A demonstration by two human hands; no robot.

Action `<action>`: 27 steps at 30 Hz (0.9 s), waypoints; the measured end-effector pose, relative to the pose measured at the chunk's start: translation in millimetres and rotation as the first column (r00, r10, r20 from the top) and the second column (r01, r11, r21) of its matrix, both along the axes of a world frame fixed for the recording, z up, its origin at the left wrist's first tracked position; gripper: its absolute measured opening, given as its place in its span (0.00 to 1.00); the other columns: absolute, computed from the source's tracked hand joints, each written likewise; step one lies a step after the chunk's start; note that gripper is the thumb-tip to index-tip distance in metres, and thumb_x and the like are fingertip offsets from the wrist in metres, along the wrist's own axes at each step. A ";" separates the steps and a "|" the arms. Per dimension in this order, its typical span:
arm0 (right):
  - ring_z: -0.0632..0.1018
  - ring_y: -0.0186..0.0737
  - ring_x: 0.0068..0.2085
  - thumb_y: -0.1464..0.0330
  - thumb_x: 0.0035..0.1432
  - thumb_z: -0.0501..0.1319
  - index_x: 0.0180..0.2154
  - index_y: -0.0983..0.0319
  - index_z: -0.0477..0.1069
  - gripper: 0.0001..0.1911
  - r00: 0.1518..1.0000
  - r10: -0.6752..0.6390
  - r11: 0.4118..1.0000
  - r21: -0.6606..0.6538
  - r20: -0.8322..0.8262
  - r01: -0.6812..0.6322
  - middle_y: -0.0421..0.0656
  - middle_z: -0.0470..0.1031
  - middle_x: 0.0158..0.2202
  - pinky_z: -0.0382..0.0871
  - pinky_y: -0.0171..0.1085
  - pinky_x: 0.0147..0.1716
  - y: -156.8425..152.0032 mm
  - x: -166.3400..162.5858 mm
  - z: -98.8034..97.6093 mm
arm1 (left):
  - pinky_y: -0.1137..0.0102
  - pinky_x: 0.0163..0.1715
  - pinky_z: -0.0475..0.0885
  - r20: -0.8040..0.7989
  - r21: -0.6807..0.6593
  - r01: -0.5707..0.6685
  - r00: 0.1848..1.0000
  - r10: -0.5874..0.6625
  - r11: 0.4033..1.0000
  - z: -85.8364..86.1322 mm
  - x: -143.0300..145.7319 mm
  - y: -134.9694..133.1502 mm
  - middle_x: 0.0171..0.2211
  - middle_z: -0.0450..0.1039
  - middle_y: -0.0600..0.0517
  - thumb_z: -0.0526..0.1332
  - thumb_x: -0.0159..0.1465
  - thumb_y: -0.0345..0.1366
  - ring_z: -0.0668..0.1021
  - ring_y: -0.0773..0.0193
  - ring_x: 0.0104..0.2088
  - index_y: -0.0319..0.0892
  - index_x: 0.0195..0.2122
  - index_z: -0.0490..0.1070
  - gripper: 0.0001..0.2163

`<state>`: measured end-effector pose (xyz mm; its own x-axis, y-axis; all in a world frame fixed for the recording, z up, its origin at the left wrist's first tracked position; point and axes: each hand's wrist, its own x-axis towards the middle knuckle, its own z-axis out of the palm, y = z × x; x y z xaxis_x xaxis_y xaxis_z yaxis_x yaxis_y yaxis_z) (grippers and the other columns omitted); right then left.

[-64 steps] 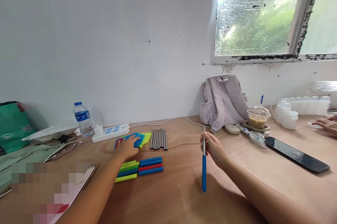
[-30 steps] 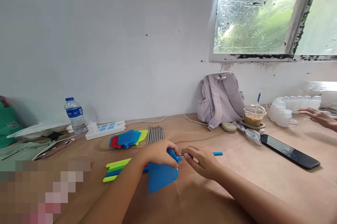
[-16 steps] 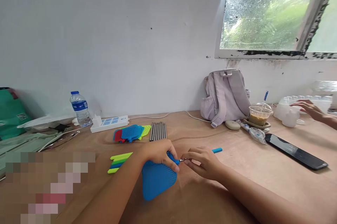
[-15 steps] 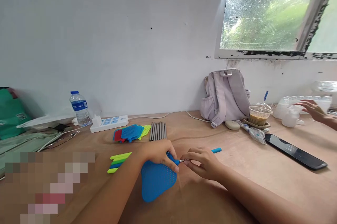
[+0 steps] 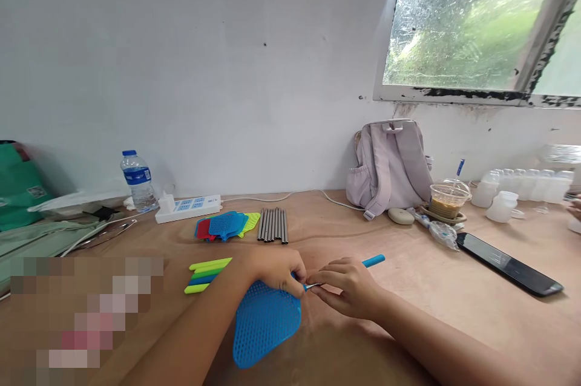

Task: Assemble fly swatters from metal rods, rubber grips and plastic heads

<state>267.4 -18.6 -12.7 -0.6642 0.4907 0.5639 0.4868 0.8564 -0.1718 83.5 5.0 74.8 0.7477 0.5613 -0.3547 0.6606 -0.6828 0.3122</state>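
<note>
My left hand [image 5: 272, 268] is closed on the neck of a blue mesh swatter head [image 5: 265, 325], which hangs tilted over the wooden table [image 5: 408, 313]. My right hand [image 5: 351, 286] pinches a thin metal rod with a blue grip [image 5: 373, 261]. The rod's bare tip meets the swatter head's neck between my two hands. Behind them lie a fan of blue, red and yellow swatter heads [image 5: 224, 225], a row of grey metal rods [image 5: 272, 232] and a small pile of yellow, green and blue grips [image 5: 206, 274].
At the back stand a water bottle [image 5: 136, 181], a white power strip [image 5: 188, 209], a pale backpack [image 5: 390, 165] and an iced drink cup [image 5: 447, 199]. A black phone [image 5: 508, 264] and white plastic bottles [image 5: 521, 186] lie right. Another person's hand [image 5: 574, 207] shows at the right edge.
My left hand brought a blue swatter head from the pile to the rod in my right hand. Both hands have since drifted slightly nearer me. The other person's hand drew back to the right edge.
</note>
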 end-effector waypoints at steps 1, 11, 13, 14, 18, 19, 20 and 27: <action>0.75 0.37 0.28 0.67 0.59 0.53 0.41 0.55 0.70 0.11 1.000 0.000 1.000 0.004 0.003 0.000 0.41 0.78 0.30 0.61 0.35 0.26 0.1 0.0 -0.5 | 0.75 0.14 0.50 -0.005 -0.011 -0.003 1.000 0.003 1.000 0.3 -0.1 0.2 0.13 0.55 0.60 0.57 0.50 0.33 0.59 0.73 0.16 0.42 0.22 0.72 0.05; 0.74 0.34 0.24 0.69 0.53 0.55 0.31 0.60 0.64 0.02 0.998 -0.057 0.994 0.096 -0.005 0.058 0.39 0.74 0.24 0.59 0.33 0.24 1.8 3.1 -5.9 | 0.77 0.19 0.56 -0.031 -0.071 0.125 0.991 -0.128 0.990 -2.7 -2.8 9.9 0.24 0.69 0.55 0.57 0.56 0.43 0.66 0.71 0.23 0.40 0.32 0.75 0.13; 0.74 0.34 0.24 0.71 0.51 0.54 0.31 0.60 0.63 0.03 0.999 -0.046 0.995 0.094 0.017 0.044 0.39 0.74 0.24 0.59 0.33 0.24 0.7 3.7 -6.0 | 0.77 0.19 0.57 -0.051 -0.064 0.118 0.991 -0.121 0.991 -3.7 -2.0 9.5 0.25 0.70 0.55 0.57 0.56 0.44 0.66 0.71 0.23 0.40 0.33 0.74 0.13; 0.74 0.34 0.24 0.72 0.51 0.53 0.32 0.59 0.63 0.04 0.999 -0.039 0.995 0.093 0.014 0.037 0.38 0.74 0.24 0.59 0.32 0.24 0.0 3.7 -6.0 | 0.77 0.19 0.56 -0.056 -0.057 0.113 0.992 -0.116 0.992 -3.8 -1.6 8.9 0.25 0.70 0.55 0.57 0.56 0.44 0.66 0.71 0.22 0.40 0.33 0.74 0.13; 0.74 0.33 0.25 0.72 0.50 0.54 0.33 0.59 0.60 0.06 0.997 -0.048 0.993 0.106 -0.060 0.055 0.38 0.74 0.26 0.59 0.31 0.23 -2.5 2.7 -6.2 | 0.77 0.19 0.57 -0.064 -0.021 0.115 0.991 -0.116 0.993 -2.5 -0.1 5.6 0.25 0.70 0.55 0.56 0.56 0.42 0.66 0.71 0.23 0.41 0.33 0.74 0.12; 0.74 0.33 0.25 0.72 0.49 0.54 0.33 0.60 0.60 0.06 0.996 -0.059 0.991 0.112 -0.074 0.067 0.39 0.74 0.26 0.58 0.31 0.23 -3.0 2.2 -6.3 | 0.77 0.19 0.56 -0.069 -0.009 0.116 0.991 -0.117 0.993 -2.0 0.2 5.0 0.25 0.70 0.55 0.56 0.56 0.42 0.66 0.71 0.23 0.41 0.33 0.74 0.12; 0.74 0.34 0.24 0.72 0.49 0.54 0.33 0.60 0.59 0.06 0.994 -0.067 0.990 0.120 -0.082 0.077 0.39 0.73 0.25 0.58 0.31 0.22 -3.3 1.7 -6.4 | 0.76 0.19 0.56 -0.074 0.004 0.117 0.990 -0.116 0.993 -1.6 0.3 4.4 0.25 0.71 0.55 0.56 0.56 0.42 0.66 0.71 0.23 0.41 0.33 0.74 0.12; 0.70 0.32 0.21 0.72 0.48 0.53 0.29 0.59 0.55 0.06 0.998 -0.064 0.991 0.113 -0.026 0.067 0.37 0.71 0.23 0.54 0.31 0.21 -3.4 -1.1 -7.0 | 0.76 0.18 0.56 -0.082 0.046 0.121 0.990 -0.117 0.992 -1.2 2.8 -0.1 0.27 0.72 0.55 0.56 0.56 0.41 0.67 0.70 0.23 0.43 0.34 0.74 0.11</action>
<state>266.3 -22.0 -19.7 -0.6196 0.4647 0.6326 0.5396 0.8375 -0.0867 86.2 4.9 73.5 0.7808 0.4891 -0.3888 0.5952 -0.7715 0.2248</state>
